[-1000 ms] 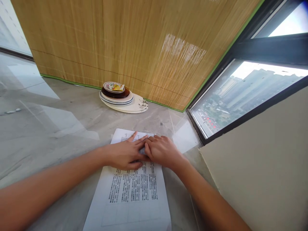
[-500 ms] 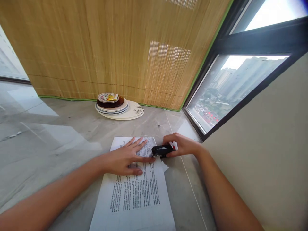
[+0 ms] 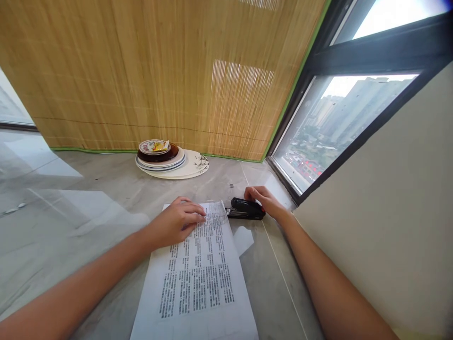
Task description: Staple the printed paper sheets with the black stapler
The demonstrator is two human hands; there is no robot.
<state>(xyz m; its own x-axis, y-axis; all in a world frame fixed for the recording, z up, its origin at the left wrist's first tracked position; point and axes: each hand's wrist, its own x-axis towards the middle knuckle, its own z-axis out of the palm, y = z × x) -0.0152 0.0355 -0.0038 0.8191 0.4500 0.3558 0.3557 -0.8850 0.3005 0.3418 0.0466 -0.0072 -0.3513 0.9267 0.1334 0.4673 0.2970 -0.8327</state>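
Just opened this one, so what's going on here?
A person's left hand rests on a printed paper lying on a grey surface. The right hand is at the far side of a black stapler; how firmly it holds it is hard to tell. The stapler's front end meets the paper's right edge. Farther back, stacked plates sit by a blind.
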